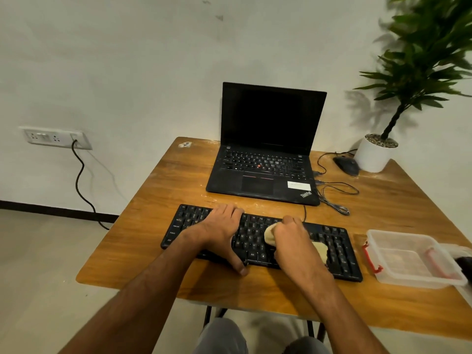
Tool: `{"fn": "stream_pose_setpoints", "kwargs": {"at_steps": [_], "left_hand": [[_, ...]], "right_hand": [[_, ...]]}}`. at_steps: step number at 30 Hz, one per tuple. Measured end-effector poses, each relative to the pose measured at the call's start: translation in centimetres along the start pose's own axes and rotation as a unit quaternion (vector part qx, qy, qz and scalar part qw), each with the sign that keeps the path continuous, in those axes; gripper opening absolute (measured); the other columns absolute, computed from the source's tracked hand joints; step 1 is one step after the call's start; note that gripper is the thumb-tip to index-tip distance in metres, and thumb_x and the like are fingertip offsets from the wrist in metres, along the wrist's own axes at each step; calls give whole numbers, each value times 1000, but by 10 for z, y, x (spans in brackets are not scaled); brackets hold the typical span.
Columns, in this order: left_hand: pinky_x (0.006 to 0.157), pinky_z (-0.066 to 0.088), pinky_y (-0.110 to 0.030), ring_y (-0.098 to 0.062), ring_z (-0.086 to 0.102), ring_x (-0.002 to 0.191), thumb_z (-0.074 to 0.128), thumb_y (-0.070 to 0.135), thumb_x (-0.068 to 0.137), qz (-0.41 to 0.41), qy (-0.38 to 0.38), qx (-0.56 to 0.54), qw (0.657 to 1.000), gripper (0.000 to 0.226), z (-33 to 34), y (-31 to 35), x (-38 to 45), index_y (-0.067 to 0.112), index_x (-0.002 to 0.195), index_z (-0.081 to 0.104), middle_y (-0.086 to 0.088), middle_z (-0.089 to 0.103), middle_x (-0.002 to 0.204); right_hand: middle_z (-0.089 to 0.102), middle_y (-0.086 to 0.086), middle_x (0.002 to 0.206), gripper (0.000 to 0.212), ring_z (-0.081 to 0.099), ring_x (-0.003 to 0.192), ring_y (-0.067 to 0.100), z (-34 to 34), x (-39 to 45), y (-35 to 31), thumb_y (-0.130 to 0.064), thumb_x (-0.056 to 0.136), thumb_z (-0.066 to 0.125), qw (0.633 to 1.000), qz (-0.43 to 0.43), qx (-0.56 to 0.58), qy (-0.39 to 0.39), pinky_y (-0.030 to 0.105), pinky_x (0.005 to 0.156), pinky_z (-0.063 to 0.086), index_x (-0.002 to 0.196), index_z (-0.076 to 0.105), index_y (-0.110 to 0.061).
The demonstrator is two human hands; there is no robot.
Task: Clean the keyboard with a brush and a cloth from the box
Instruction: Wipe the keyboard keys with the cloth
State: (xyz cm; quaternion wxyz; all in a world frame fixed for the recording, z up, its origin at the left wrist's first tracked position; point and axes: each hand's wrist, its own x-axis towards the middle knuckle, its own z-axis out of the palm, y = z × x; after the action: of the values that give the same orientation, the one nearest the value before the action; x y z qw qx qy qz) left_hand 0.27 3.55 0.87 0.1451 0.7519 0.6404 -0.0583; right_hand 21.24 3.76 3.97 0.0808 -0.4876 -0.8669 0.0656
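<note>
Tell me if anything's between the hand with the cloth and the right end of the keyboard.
Nothing visible blocks it. The right hand presses the yellow cloth on the middle of the keyboard, and the keys to its right lie bare up to the edge. The plastic box sits past that end, on the table.

"ThinkPad" on the laptop [263, 159] palm rest (lower right corner), "Alt", "Ctrl" on keyboard [339, 251] keys

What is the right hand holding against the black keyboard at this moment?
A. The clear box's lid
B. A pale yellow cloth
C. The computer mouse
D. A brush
B: the right hand is curled round a pale yellow cloth on the keyboard, while the left hand rests on the keys.
</note>
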Motion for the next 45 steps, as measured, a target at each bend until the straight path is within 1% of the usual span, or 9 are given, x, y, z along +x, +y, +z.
{"fn": "stream_pose_setpoints", "kwargs": {"at_steps": [4, 6, 11, 16, 22, 26, 33, 40, 45], "left_hand": [[126, 24, -46, -24, 27, 140, 83, 87, 46, -3, -4, -8, 1000, 150, 1, -1, 1, 16, 160, 16, -1, 27, 155], [126, 24, -45, -23, 27, 140, 83, 88, 45, -1, -3, -6, 1000, 151, 2, 0, 1, 16, 160, 16, -1, 27, 154], [125, 25, -44, -23, 28, 137, 81, 89, 47, 4, 1, 12, 1000, 150, 4, 0, 0, 14, 160, 16, -2, 28, 153], [126, 24, -43, -23, 27, 140, 83, 86, 49, 2, 3, 6, 1000, 150, 1, 1, 0, 13, 160, 15, -1, 27, 155], [123, 28, -43, -21, 31, 134, 81, 88, 49, 8, 8, 16, 1000, 144, 2, 3, -2, 14, 157, 21, -2, 32, 148], [124, 26, -41, -23, 29, 138, 82, 86, 52, 4, 4, 18, 1000, 148, 2, 3, -1, 11, 161, 16, -3, 30, 152], [124, 27, -43, -22, 30, 137, 84, 85, 48, -2, 5, -1, 1000, 144, 1, 4, -2, 16, 157, 19, -1, 30, 151], [125, 25, -43, -23, 28, 139, 84, 85, 49, -6, 9, 1, 1000, 149, 5, 2, -2, 13, 160, 15, -4, 29, 153], [125, 26, -44, -22, 29, 138, 86, 82, 49, -8, 6, -15, 1000, 144, 2, 3, -3, 16, 158, 19, -2, 29, 152]], "right_hand": [[68, 4, 116, 29, 64, 107, 14, -7, 13, 14, 0, 87, 69, 996, 11, 86, 35, 28, 91, 57, 112, 75, -13], [61, 5, 120, 33, 56, 114, 18, -6, 22, 14, -2, 85, 72, 994, 18, 78, 80, 35, 98, 54, 115, 73, -13], [46, 5, 131, 34, 41, 124, 20, 16, -3, -24, -7, 93, 59, 998, -33, 38, 34, 35, 111, 38, 125, 66, -13], [62, 2, 121, 34, 58, 113, 13, 4, 5, -7, -2, 90, 66, 994, -14, 100, 47, 17, 93, 43, 120, 73, -16], [57, 1, 112, 38, 49, 111, 16, 19, 22, -12, 4, 86, 63, 993, -62, 86, 45, 28, 99, 45, 117, 74, -13], [60, -4, 111, 36, 53, 109, 13, 18, 0, -10, -1, 89, 66, 990, -106, 94, 3, 23, 90, 43, 119, 74, -19], [67, 1, 113, 32, 57, 110, 15, 7, 25, -1, 4, 90, 63, 991, -29, 109, 68, 22, 97, 44, 114, 76, -13], [61, -5, 106, 25, 55, 102, 11, 14, -9, -14, -7, 85, 74, 985, -139, 105, -8, 29, 91, 50, 106, 78, -20], [70, -1, 111, 30, 60, 103, 10, 5, 13, 5, -1, 87, 69, 992, -30, 101, 74, 14, 91, 44, 111, 77, -17]]}}
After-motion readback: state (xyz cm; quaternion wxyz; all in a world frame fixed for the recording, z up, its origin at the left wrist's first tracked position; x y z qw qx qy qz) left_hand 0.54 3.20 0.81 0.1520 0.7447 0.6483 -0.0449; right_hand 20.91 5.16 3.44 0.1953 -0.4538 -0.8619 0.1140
